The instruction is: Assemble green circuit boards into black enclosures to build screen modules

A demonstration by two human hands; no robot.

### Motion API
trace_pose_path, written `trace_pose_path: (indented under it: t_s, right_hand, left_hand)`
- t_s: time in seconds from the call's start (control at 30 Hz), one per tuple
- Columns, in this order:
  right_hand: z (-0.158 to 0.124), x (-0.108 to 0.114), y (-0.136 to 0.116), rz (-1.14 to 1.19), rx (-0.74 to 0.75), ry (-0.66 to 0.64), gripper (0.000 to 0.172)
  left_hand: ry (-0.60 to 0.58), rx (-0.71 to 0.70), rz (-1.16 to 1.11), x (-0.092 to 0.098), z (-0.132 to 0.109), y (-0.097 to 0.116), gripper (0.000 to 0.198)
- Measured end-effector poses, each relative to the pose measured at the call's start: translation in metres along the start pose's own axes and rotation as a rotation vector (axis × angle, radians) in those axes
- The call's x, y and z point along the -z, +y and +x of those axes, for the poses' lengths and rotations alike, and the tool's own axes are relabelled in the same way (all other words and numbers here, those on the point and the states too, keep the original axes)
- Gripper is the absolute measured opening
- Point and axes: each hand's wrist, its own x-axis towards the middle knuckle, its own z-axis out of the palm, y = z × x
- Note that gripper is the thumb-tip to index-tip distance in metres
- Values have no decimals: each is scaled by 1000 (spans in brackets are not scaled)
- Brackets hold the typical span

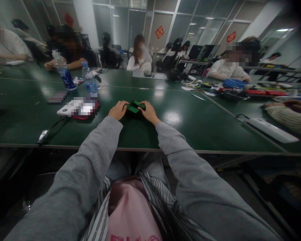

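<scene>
Just ahead of me on the dark green table (198,134) are two small dark blocks with speckled bright green tops, like circuit boards; I cannot tell their exact kind. The near green-topped block (132,109) has its left end in the curled fingers of my left hand (118,110). Slightly behind it, the far green-topped block (136,102) meets my right hand (149,112), whose fingers close around its right end. My right thumb lies between the two blocks. Their undersides are in shadow.
To the left stand a blue-labelled bottle (66,75) and a smaller water bottle (89,80), behind a phone with a white attachment (70,107) and cable. A white power strip (272,130) and a heap of cables (240,90) lie right. Other people sit around the table.
</scene>
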Motion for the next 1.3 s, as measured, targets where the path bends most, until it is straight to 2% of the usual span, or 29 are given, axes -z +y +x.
trace_pose_path:
  t_s: [0.93, 1.3]
  right_hand:
    - [-1, 0, 2, -12, 13, -20, 27]
    - [-1, 1, 1, -49, 54, -44, 34]
  left_hand:
    - [5, 1, -8, 0, 1, -1, 34]
    - [12, 5, -11, -1, 1, -1, 33]
